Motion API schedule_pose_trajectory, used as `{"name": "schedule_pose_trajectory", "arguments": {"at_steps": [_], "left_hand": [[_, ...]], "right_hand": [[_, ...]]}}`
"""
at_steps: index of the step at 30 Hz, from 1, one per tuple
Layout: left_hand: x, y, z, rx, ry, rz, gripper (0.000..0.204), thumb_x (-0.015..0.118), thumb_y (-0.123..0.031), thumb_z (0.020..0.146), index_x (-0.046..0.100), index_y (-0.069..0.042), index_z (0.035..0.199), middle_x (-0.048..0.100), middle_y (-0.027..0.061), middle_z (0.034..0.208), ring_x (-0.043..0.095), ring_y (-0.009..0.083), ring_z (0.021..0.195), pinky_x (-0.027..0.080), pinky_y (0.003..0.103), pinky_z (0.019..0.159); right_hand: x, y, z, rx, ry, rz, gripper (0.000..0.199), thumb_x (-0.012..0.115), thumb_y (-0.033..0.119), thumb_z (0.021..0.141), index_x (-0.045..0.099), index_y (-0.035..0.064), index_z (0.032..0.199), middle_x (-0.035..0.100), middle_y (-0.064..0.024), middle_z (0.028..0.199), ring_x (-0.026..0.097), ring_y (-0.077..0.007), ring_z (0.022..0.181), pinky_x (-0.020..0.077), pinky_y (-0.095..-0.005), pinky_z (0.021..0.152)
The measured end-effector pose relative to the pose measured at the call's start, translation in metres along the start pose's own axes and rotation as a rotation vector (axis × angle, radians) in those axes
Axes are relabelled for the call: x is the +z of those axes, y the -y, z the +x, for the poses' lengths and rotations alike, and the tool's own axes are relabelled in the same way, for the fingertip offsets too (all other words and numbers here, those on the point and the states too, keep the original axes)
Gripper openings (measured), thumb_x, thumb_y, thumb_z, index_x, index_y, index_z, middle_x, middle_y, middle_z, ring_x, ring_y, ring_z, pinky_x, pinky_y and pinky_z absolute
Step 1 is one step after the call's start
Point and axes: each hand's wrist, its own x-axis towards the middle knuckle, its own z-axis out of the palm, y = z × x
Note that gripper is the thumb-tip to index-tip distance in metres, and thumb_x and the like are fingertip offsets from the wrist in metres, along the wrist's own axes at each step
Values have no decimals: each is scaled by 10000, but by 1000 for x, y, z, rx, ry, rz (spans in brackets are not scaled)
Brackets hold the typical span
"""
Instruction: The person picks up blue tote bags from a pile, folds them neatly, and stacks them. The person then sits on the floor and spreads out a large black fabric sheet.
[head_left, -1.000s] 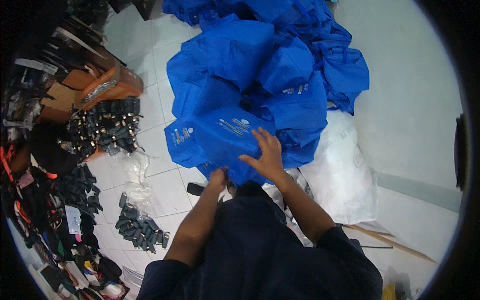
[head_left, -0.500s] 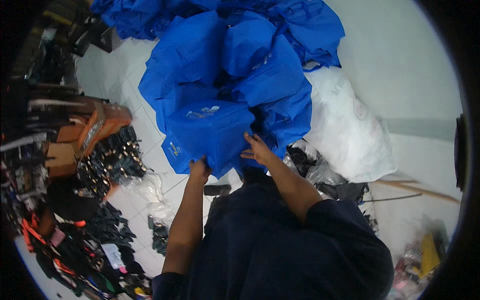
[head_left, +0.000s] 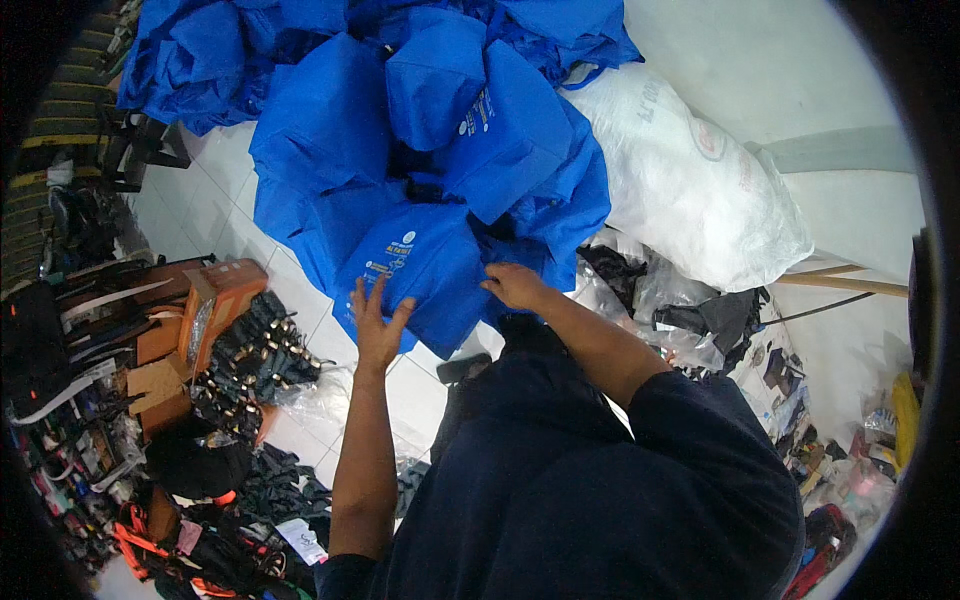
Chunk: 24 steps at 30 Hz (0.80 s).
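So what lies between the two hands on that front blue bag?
In the head view, only the bag's own blue fabric: the left hand and right hand both rest flat on the front blue bag, nothing else between them.

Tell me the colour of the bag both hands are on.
Bright blue with small white print, clearest in the head view: blue bag under the left hand and right hand.

Blue bag (head_left: 420, 275) under both hands: matt non-woven cloth, soft, creased; same cloth on the blue pile (head_left: 400, 110) at 12 o'clock. White sack (head_left: 690, 190) at 2 o'clock: woven plastic, slightly shiny, rough. Floor tiles (head_left: 200, 200) glossy white ceramic. Box (head_left: 225, 295) at 9 o'clock: brown cardboard, matt.
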Motion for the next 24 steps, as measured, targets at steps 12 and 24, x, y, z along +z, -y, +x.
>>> {"name": "schedule_pose_trajectory", "arguments": {"at_steps": [12,24], "left_hand": [[47,45,-47,-247,-4,-295,436,628,-322,904,612,0,1198,602,255,1190,546,386,1167,405,389,1002],[78,-4,-82,80,-26,-41,436,507,-207,957,464,15,1330,442,280,1365,371,460,1298,305,462,1087]], "right_hand": [[4,-4,62,298,-119,646,521,631,504,790,652,31,1007,647,-224,1034,631,-358,969,484,-418,842],[-2,22,81,331,-278,351,384,698,398,797,615,24,781,612,-127,738,583,-236,703,450,-375,635]]}}
